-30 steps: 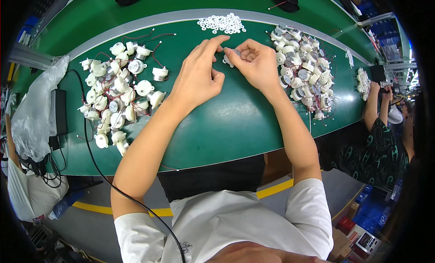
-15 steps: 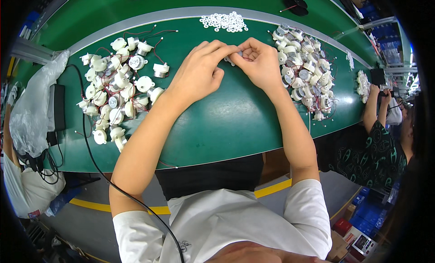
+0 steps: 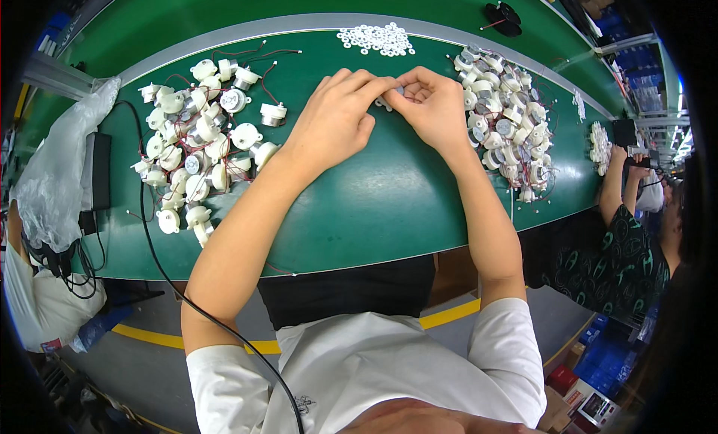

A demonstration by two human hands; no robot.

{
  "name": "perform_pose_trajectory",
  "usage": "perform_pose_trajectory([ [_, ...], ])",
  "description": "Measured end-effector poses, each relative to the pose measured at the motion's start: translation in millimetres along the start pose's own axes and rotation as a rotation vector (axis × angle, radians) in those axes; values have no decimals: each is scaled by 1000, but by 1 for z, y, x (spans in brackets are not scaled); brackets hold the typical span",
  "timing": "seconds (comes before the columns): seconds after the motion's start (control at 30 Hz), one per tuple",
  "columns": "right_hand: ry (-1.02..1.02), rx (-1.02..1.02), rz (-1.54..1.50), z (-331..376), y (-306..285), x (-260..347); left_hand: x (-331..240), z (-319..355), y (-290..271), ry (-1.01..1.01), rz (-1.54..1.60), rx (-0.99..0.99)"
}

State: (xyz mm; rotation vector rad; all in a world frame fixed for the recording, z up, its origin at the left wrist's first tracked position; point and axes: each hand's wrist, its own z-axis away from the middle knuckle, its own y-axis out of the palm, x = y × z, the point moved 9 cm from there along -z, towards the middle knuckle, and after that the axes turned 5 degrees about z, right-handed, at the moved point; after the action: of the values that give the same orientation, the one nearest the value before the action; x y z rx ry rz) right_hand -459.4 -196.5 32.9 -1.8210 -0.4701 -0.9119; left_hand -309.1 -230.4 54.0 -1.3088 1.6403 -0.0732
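Note:
My left hand [image 3: 334, 121] and my right hand [image 3: 432, 111] meet at the far middle of the green table. Their fingertips close round a small motor [image 3: 399, 91], mostly hidden; a bit of grey metal and red wire show. White pieces [image 3: 382, 103] peek out just below the fingers. Left of my left hand lies a loose pile of small white motors [image 3: 196, 131] with red and dark wires; one motor [image 3: 273, 114] lies apart, nearest that hand. Another dense motor pile [image 3: 505, 120] sits right of my right hand. Beyond my hands are small white rings [image 3: 376, 39].
A black cable [image 3: 161, 266] runs across my left arm. Clear plastic bags [image 3: 56, 176] and a black box [image 3: 97, 172] stand at the left. On the right, a co-worker's arms [image 3: 615, 181] reach to another white heap [image 3: 600, 146]. A raised grey edge [image 3: 299, 21] borders the table's far side.
The view has shifted slightly, so the table's contents appear a little to the right. Both hands stay together with fingertips on the same small motor.

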Motion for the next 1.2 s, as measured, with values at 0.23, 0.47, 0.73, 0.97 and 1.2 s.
perform_pose_trajectory([
  [0.23, 41, -38, -45, -3, -8, -8, 0, 0, -1, -57, -2, 20],
  [0.47, 72, -6, -100, -5, -12, -17, 6, 6, -7, -112, 115, 17],
  [0.73, -46, 106, 61, 3, -11, 13, 16, 5, -1, -154, 178, -47],
  [0.97, 27, 105, 5, 4, 3, 2, 14, 7, -6, -167, 179, -64],
  [1.2, -24, 47, -63, 4, 5, 5, 4, 3, -8, -58, 159, -39],
])
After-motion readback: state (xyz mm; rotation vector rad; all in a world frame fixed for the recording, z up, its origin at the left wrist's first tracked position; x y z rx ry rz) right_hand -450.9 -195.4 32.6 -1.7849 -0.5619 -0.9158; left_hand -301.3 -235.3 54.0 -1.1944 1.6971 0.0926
